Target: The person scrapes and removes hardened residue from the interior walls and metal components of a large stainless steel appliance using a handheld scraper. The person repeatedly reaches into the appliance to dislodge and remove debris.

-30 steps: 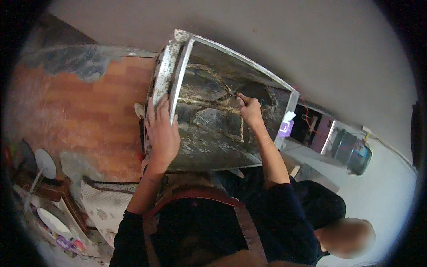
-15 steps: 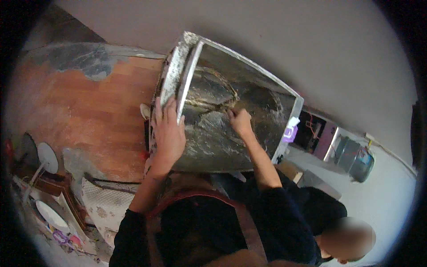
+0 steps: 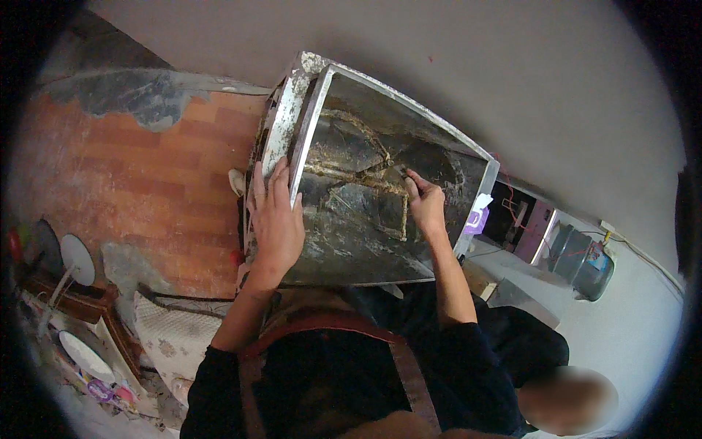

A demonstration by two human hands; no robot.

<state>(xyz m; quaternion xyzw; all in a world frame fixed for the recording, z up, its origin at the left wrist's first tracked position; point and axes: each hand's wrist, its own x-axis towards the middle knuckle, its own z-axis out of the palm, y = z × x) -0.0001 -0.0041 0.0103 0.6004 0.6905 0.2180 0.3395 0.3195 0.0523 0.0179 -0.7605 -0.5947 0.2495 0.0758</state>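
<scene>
Head view, centre: a grimy grey metal-rimmed box (image 3: 358, 212) faces the camera, long axis unclear. The left hand (image 3: 278, 223) rests outstretched fingers on its left rim; the right hand (image 3: 426, 203) pinches a small grey piece (image 3: 397, 173) pointing upper left.

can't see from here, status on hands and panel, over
Left hand on left rim of panel. Right hand pinching small object, partly hidden. Purple packet at right edge, away from hands.
</scene>
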